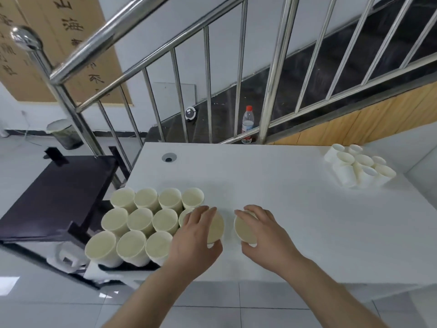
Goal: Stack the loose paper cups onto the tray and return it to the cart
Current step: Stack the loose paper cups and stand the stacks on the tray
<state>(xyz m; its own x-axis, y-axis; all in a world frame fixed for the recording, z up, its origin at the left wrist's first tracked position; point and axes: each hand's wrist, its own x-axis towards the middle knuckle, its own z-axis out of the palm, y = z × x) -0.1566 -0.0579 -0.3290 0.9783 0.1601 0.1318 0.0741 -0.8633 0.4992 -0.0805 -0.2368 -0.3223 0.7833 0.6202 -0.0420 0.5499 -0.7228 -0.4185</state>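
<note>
**Op A:** I've got both hands down on the white tabletop [272,185]. My left hand [194,235] is curled over the rim of one cream-lined white paper cup [216,229], fingers on the far side and thumb on the near side. My right hand [262,229] grips a second, matching cup [244,229] the same way. The two stand just beside each other, apart.

**Op B:** And the rest?

**Op A:** A tight block of upright paper cups [142,221] sits at the table's left corner. I can't make out a tray under them. A loose cluster of small white cups [359,165] lies on its side, well apart at the far right.

**Op B:** What worries you?

**Op A:** The block runs right up to the table edge. If my left cup nudges its neighbour, I judge the push could travel down the row and tip the near-left cups off toward the black cart [54,197]. Thin paper also buckles if I squeeze the rim hard. And lifting the whole block later, any tilt would likely topple it.
</note>
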